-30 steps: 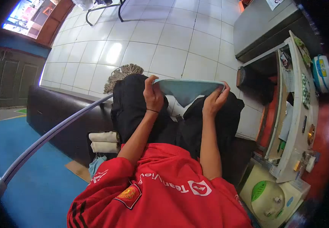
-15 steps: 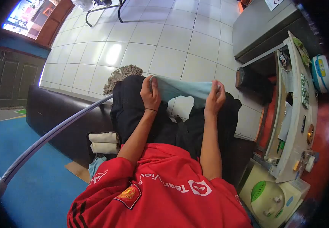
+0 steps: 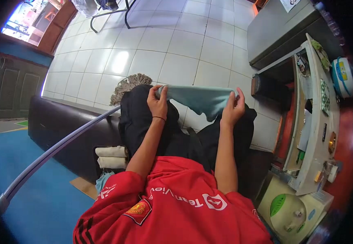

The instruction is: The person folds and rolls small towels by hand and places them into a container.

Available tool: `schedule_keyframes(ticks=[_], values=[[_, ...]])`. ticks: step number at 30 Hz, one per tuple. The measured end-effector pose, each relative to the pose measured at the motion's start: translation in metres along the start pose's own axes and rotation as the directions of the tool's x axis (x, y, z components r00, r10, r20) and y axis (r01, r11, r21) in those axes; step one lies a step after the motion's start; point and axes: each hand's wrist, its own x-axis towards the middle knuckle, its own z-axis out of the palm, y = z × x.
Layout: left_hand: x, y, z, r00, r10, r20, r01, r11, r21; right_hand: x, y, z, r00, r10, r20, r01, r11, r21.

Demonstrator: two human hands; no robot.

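Note:
A light blue-green cloth [image 3: 199, 99] is stretched between my two hands above my knees, its lower edge hanging unevenly. My left hand [image 3: 158, 101] pinches the cloth's left end between thumb and fingers. At the right end, my right hand [image 3: 233, 106] grips it, with some fingers raised. Beside my left thigh, a dark open case [image 3: 96, 156] holds rolled cream cloths [image 3: 112, 157]. Another light blue cloth [image 3: 104, 179] lies just below the case, partly covered by my sleeve.
A mop with a grey string head [image 3: 128, 86] has its pole [image 3: 58, 148] slanting across the dark bench [image 3: 70, 122] at left. An open-fronted white cabinet [image 3: 321, 122] stands at right. A metal-legged stand [image 3: 110, 14] is farther off.
The cloth's lower edge has dropped and its middle now hangs nearer my right hand. My left hand has shifted slightly left and down, and the fingers of my right hand are more extended.

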Motion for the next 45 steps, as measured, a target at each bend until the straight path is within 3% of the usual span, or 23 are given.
schedule_keyframes(ticks=[4, 6, 9, 13, 15, 16, 17, 18, 19, 20, 23, 24, 25, 27, 28, 31, 34, 37, 39, 41, 42, 43, 45], values=[[0.001, -0.010, -0.006, 0.999, -0.054, 0.010, 0.054, 0.998, -0.030, 0.000, 0.002, 0.006, 0.998, 0.012, 0.063, -0.020, 0.992, 0.124], [0.002, -0.010, -0.006, 0.969, -0.238, 0.069, 0.248, 0.944, -0.218, -0.003, -0.002, 0.007, 0.995, 0.020, 0.099, -0.039, 0.980, 0.195], [-0.004, 0.007, -0.003, 0.936, -0.319, 0.146, 0.344, 0.917, -0.201, -0.007, -0.015, 0.006, 0.989, -0.024, 0.145, -0.002, 0.984, 0.176], [-0.007, 0.016, 0.003, 0.977, -0.191, 0.098, 0.211, 0.936, -0.282, -0.008, 0.002, 0.015, 0.980, 0.046, 0.194, -0.090, 0.970, 0.225], [-0.005, 0.028, 0.003, 1.000, 0.013, -0.024, -0.018, 0.965, -0.261, -0.006, -0.004, 0.010, 0.992, 0.003, 0.127, -0.036, 0.965, 0.259], [-0.002, 0.018, 0.001, 0.998, 0.054, -0.039, -0.061, 0.972, -0.226, -0.005, -0.015, 0.007, 0.995, -0.015, 0.097, -0.002, 0.985, 0.175], [-0.003, 0.009, -0.003, 0.998, 0.050, -0.033, -0.056, 0.973, -0.223, -0.005, -0.019, 0.005, 0.997, -0.036, 0.072, 0.030, 0.996, 0.087], [-0.005, -0.002, -0.007, 0.994, -0.078, 0.074, 0.091, 0.974, -0.207, -0.007, 0.000, 0.009, 0.997, -0.033, 0.069, 0.027, 0.996, 0.085], [-0.005, -0.014, -0.009, 0.964, -0.198, 0.175, 0.229, 0.957, -0.177, -0.009, 0.032, 0.019, 0.987, 0.065, 0.150, -0.082, 0.991, 0.110], [-0.007, -0.035, -0.006, 0.977, -0.178, 0.117, 0.202, 0.952, -0.232, -0.009, 0.049, 0.025, 0.960, 0.154, 0.232, -0.187, 0.974, 0.129], [-0.014, 0.005, 0.012, 0.988, -0.026, 0.153, 0.065, 0.966, -0.252, -0.011, 0.004, 0.021, 0.973, -0.013, 0.231, -0.022, 0.989, 0.148], [-0.016, 0.011, 0.015, 0.989, -0.001, 0.150, 0.038, 0.969, -0.244, -0.012, -0.012, 0.018, 0.968, 0.027, 0.250, -0.081, 0.974, 0.210], [-0.017, 0.007, 0.011, 0.989, -0.011, 0.147, 0.045, 0.971, -0.235, -0.014, -0.006, 0.018, 0.966, 0.037, 0.257, -0.092, 0.974, 0.205], [-0.017, 0.003, 0.005, 0.978, -0.119, 0.170, 0.124, 0.992, -0.023, -0.014, 0.012, 0.023, 0.941, 0.050, 0.336, -0.138, 0.960, 0.243], [-0.018, 0.003, 0.006, 0.943, -0.281, 0.177, 0.315, 0.926, -0.210, -0.017, 0.019, 0.025, 0.940, 0.057, 0.336, -0.144, 0.960, 0.241], [-0.015, 0.005, 0.007, 0.932, -0.329, 0.151, 0.360, 0.887, -0.290, -0.013, 0.021, 0.026, 0.944, 0.112, 0.309, -0.200, 0.942, 0.269], [-0.015, 0.000, 0.006, 0.925, -0.322, 0.200, 0.366, 0.896, -0.251, -0.015, 0.021, 0.027, 0.907, 0.165, 0.388, -0.308, 0.887, 0.344], [-0.018, 0.001, 0.005, 0.944, -0.250, 0.215, 0.305, 0.909, -0.284, -0.018, 0.013, 0.026, 0.899, 0.201, 0.390, -0.311, 0.918, 0.245], [-0.018, 0.012, 0.008, 0.966, -0.175, 0.189, 0.232, 0.911, -0.341, -0.016, -0.001, 0.022, 0.981, -0.003, 0.194, -0.037, 0.979, 0.200], [-0.019, 0.032, 0.010, 0.989, 0.041, 0.142, 0.000, 0.960, -0.280, -0.017, -0.012, 0.020, 0.990, -0.012, 0.144, -0.016, 0.981, 0.192], [-0.021, 0.034, 0.010, 0.992, 0.053, 0.116, -0.031, 0.982, -0.189, -0.015, -0.014, 0.020, 0.995, -0.018, 0.095, 0.000, 0.983, 0.181], [-0.021, 0.022, 0.007, 0.992, 0.056, 0.117, -0.033, 0.981, -0.194, -0.015, -0.004, 0.022, 0.995, -0.023, 0.092, 0.006, 0.983, 0.181], [-0.022, 0.002, 0.002, 0.947, -0.229, 0.224, 0.245, 0.969, -0.044, -0.015, 0.010, 0.026, 0.967, 0.076, 0.241, -0.069, 0.997, -0.035]])
